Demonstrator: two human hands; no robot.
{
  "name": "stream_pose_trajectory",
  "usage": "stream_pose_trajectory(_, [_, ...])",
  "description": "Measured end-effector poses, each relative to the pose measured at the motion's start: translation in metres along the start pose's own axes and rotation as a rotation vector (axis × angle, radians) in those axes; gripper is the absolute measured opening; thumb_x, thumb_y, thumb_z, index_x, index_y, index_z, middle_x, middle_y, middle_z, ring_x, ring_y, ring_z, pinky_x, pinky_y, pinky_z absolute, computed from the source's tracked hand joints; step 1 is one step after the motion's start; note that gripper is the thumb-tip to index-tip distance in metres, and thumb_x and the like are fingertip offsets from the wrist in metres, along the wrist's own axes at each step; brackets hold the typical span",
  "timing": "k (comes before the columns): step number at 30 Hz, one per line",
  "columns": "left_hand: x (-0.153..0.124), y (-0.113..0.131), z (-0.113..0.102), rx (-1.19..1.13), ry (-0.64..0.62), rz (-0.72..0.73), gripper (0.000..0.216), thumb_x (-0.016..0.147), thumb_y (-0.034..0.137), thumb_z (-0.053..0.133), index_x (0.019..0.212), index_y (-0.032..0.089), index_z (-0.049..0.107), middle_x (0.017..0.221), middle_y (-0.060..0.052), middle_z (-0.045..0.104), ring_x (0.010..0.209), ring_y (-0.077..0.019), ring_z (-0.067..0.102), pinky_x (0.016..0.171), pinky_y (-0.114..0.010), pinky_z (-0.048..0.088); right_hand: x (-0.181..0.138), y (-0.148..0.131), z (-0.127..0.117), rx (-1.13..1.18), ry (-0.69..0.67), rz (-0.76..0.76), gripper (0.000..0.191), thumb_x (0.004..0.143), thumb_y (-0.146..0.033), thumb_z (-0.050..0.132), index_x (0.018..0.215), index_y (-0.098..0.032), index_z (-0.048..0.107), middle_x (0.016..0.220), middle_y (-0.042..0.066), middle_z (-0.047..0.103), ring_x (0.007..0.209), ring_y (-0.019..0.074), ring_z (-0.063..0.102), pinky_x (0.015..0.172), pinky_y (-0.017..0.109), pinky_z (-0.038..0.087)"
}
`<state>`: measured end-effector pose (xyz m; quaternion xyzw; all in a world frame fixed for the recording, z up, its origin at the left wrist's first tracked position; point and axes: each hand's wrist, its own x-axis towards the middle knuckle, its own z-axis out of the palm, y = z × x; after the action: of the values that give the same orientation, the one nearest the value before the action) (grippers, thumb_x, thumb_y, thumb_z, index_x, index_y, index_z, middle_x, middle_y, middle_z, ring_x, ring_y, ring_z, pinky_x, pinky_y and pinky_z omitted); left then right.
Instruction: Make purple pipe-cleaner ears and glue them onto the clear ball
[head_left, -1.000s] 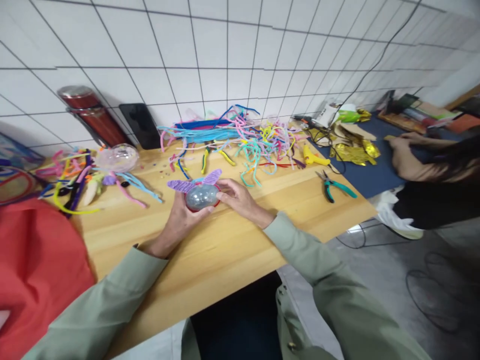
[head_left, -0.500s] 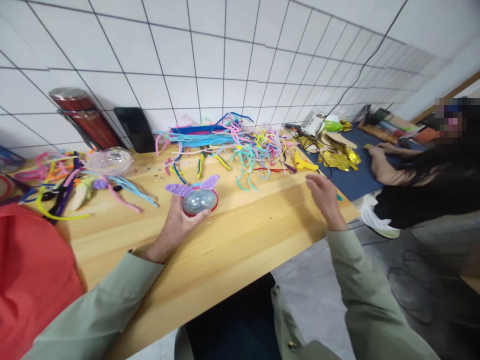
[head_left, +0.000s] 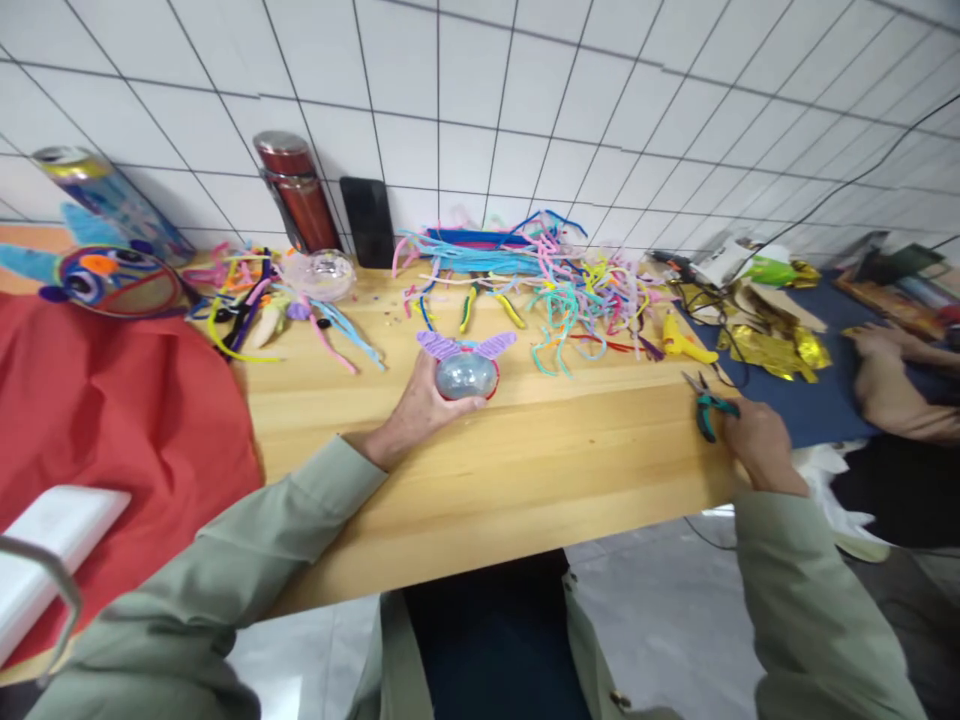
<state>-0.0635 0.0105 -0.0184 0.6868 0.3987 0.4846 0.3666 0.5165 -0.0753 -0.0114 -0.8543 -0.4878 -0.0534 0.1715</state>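
Held from its left side and underneath by my left hand (head_left: 420, 412) is a clear oval plastic shell (head_left: 466, 377) with a red rim and two purple fuzzy ear shapes on top. The thumb lies along its lower front. At the right end of the wooden table (head_left: 525, 470), the closed fingers of my right hand (head_left: 759, 440) are on a handle of teal-handled pliers (head_left: 709, 408). The jaws point away to the upper left, slightly apart. Some of the right fingers are hidden behind the hand. A yellow glue gun (head_left: 686, 342) lies just beyond the pliers.
Tangled pipe cleaners (head_left: 570, 310) and yellow-handled pliers (head_left: 491, 308) lie toward the wall. A red flask (head_left: 301, 195) and a phone (head_left: 367, 222) stand behind. Red cloth (head_left: 150, 400) covers the left. A co-worker's arm (head_left: 892, 385) rests at the right, near gold foil (head_left: 780, 345).
My right hand has taken hold of the teal-handled pliers, which now show to its left. The camera view has swung left; my left hand keeps the plastic shell.
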Motion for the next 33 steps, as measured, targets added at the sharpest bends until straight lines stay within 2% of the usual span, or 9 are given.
stream_pose_trajectory(3, [0.0,-0.001,0.001,-0.015,0.014,-0.01,0.082,0.074,0.051,0.097,0.139,0.024,0.055,0.139,-0.012,0.066,0.131,-0.0344,0.066,0.117,-0.056,0.053,-0.008,-0.01,-0.001,0.06,0.022,-0.017,0.025,0.089,-0.042,0.055,0.074,-0.028,0.067,0.077,0.018,0.067,0.093,0.0448,0.072,0.088,0.065,0.054])
stream_pose_trajectory(7, [0.0,0.001,0.001,-0.044,0.006,-0.036,0.08,0.074,0.05,0.095,0.138,0.023,0.055,0.138,-0.012,0.066,0.129,-0.0336,0.068,0.113,-0.053,0.056,-0.025,-0.028,-0.007,0.143,0.038,-0.039,0.025,0.09,-0.056,0.058,0.085,-0.033,0.066,0.085,0.02,0.072,0.09,0.0449,0.07,0.08,0.06,0.053])
stream_pose_trajectory(9, [0.0,0.002,0.001,-0.055,0.007,-0.044,0.081,0.074,0.05,0.095,0.138,0.022,0.055,0.139,-0.013,0.066,0.13,-0.0337,0.067,0.114,-0.052,0.055,-0.036,-0.047,-0.011,0.215,0.038,-0.062,0.026,0.091,-0.059,0.06,0.091,-0.034,0.067,0.09,0.02,0.075,0.087,0.0432,0.07,0.078,0.059,0.052])
stream_pose_trajectory(12, [0.0,0.001,0.001,-0.055,0.022,-0.072,0.086,0.071,0.052,0.097,0.138,0.021,0.054,0.139,-0.014,0.066,0.129,-0.0342,0.068,0.114,-0.054,0.055,-0.059,-0.096,-0.017,0.38,0.009,-0.15,0.036,0.093,-0.064,0.063,0.101,-0.03,0.071,0.1,0.021,0.079,0.087,0.0385,0.073,0.08,0.053,0.056])
stream_pose_trajectory(15, [-0.001,-0.001,0.001,-0.05,0.041,-0.109,0.092,0.067,0.056,0.1,0.138,0.021,0.052,0.137,-0.015,0.066,0.126,-0.0344,0.069,0.111,-0.054,0.057,-0.085,-0.161,-0.018,0.513,-0.084,-0.289,0.046,0.096,-0.067,0.062,0.114,-0.027,0.076,0.106,0.013,0.083,0.092,0.0335,0.076,0.085,0.049,0.061])
stream_pose_trajectory(19, [-0.002,-0.005,0.001,-0.071,0.051,-0.124,0.093,0.068,0.06,0.099,0.138,0.022,0.051,0.138,-0.015,0.065,0.128,-0.035,0.069,0.112,-0.055,0.057,-0.109,-0.239,-0.012,0.703,-0.321,-0.591,0.038,0.104,-0.059,0.059,0.116,-0.029,0.08,0.114,0.007,0.085,0.104,0.0305,0.079,0.094,0.046,0.062])
stream_pose_trajectory(22, [-0.001,-0.006,-0.001,-0.14,0.071,-0.141,0.093,0.069,0.064,0.097,0.138,0.023,0.05,0.139,-0.015,0.066,0.128,-0.0348,0.07,0.111,-0.054,0.059,-0.111,-0.273,-0.004,0.74,-0.412,-0.72,0.036,0.106,-0.056,0.058,0.115,-0.03,0.082,0.107,0.005,0.085,0.097,0.0288,0.079,0.09,0.044,0.062])
stream_pose_trajectory(25, [0.003,-0.005,-0.002,-0.208,0.083,-0.165,0.092,0.068,0.067,0.097,0.135,0.023,0.051,0.134,-0.014,0.069,0.123,-0.0337,0.072,0.107,-0.052,0.062,-0.106,-0.286,0.005,0.745,-0.427,-0.747,0.037,0.106,-0.055,0.058,0.115,-0.029,0.082,0.103,0.006,0.085,0.092,0.0283,0.079,0.088,0.043,0.061])
stream_pose_trajectory(33, [0.007,0.001,-0.002,-0.242,0.056,-0.2,0.09,0.066,0.068,0.097,0.131,0.021,0.054,0.132,-0.013,0.07,0.123,-0.0338,0.072,0.105,-0.049,0.062,-0.107,-0.279,0.023,0.759,-0.444,-0.8,0.037,0.107,-0.056,0.058,0.115,-0.029,0.082,0.103,0.006,0.086,0.093,0.0282,0.079,0.084,0.042,0.062])
